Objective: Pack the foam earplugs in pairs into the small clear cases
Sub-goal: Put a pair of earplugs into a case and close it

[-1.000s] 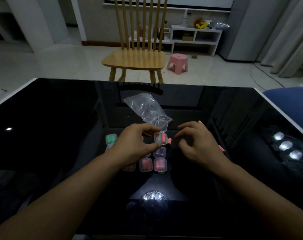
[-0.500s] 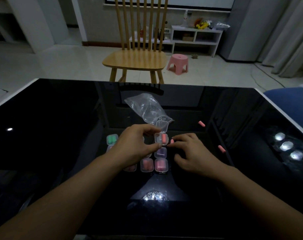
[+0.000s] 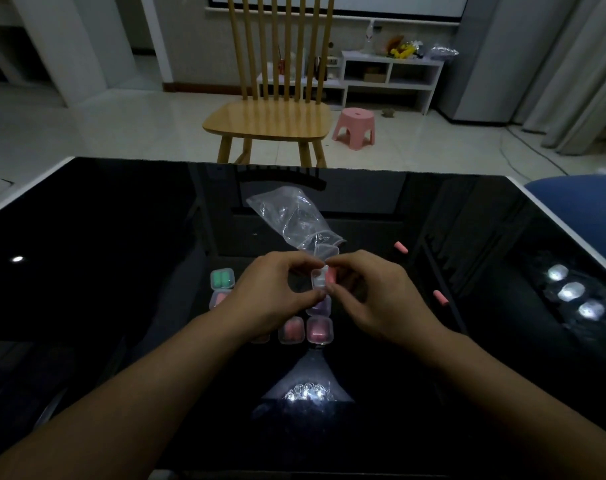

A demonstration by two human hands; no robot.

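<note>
My right hand (image 3: 374, 299) now up off the table and at the open case (image 3: 320, 280), pink earplug (image 3: 330, 278) pinched btwn thumb & forefinger, no longer lying beside it, fingertips now meeting my left hand (image 3: 274, 299) over the case

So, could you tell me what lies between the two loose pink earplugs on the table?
In the head view, nothing: only bare black tabletop separates the far pink earplug from the near pink earplug.

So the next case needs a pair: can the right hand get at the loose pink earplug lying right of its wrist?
Probably yes. That pink earplug lies alone on bare black table, nothing over it. But the right hand is pinching the small clear case and must let go first.
</note>
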